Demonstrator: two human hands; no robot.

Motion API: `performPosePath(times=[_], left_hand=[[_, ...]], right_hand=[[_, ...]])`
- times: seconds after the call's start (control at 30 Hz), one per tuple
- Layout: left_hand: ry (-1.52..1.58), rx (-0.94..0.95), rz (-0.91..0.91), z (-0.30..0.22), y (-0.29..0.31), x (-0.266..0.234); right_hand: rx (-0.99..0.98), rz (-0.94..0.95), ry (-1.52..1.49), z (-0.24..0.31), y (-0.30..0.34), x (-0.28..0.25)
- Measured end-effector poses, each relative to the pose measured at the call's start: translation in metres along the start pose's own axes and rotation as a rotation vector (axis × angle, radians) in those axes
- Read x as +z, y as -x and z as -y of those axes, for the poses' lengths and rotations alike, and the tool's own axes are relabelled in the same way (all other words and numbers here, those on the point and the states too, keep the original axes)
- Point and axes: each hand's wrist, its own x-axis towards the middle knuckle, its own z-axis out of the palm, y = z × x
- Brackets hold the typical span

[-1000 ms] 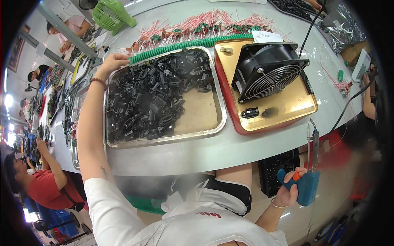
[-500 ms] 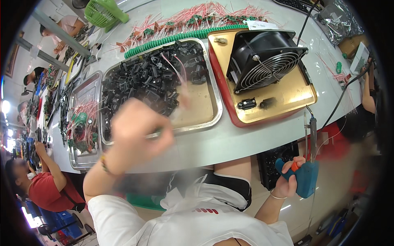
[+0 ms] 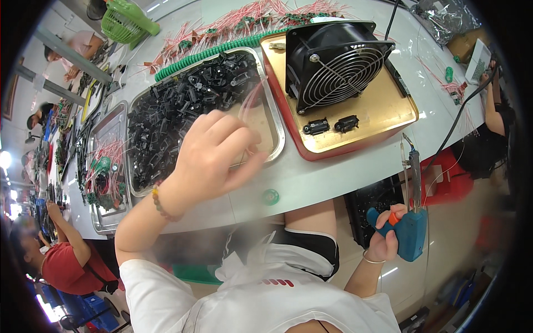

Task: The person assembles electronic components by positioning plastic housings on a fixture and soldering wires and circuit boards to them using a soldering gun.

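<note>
My left hand (image 3: 214, 152) is over the right part of a metal tray (image 3: 281, 125), its thumb and fingers drawn together. Blurred pink and white wires (image 3: 253, 101) rise from behind its fingers and seem pinched there; the exact grip is hidden. Just below the fingertips, a small green disc (image 3: 270, 196) shows at the table's near edge. Small black plastic housings (image 3: 177, 100) fill much of the tray. At the right, my right hand (image 3: 386, 236) is wrapped round a blue soldering gun (image 3: 412, 236) with an orange trigger, its tip pointing up beside the table edge.
A black fan (image 3: 338, 69) stands on a gold-topped red box (image 3: 383, 130), with two black housings (image 3: 316, 126) before it. Behind lies a green coiled strip (image 3: 222, 53) with many wired boards. A smaller tray (image 3: 100, 222) of wired boards is at left. A black cable (image 3: 461, 119) hangs at right.
My left hand has moved right and away from me, its fingers nearer the wires. The wires have shifted right, and the green disc has come into view. My right hand keeps its soldering gun.
</note>
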Motion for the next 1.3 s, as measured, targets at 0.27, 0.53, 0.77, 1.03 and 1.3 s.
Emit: performPosePath(times=[0.27,0.53,0.77,1.03,1.3], left_hand=[[-0.228,-0.088,0.463,0.007,-0.01,-0.007],[-0.131,-0.246,0.444,-0.002,0.01,0.001],[0.057,-0.261,0.325,-0.003,0.018,0.016],[-0.039,-0.292,0.357,-0.002,0.02,0.016],[-0.094,-0.314,0.397,-0.003,0.021,0.014]], right_hand=[[0.024,-0.008,-0.003,-0.001,0.003,-0.004],[0.038,-0.011,0.003,-0.005,0.002,-0.005],[-0.004,0.018,-0.007,-0.004,0.0,-0.004],[0.03,-0.028,-0.003,-0.005,0.001,-0.002],[0.013,0.011,-0.032,-0.007,0.002,-0.01]])
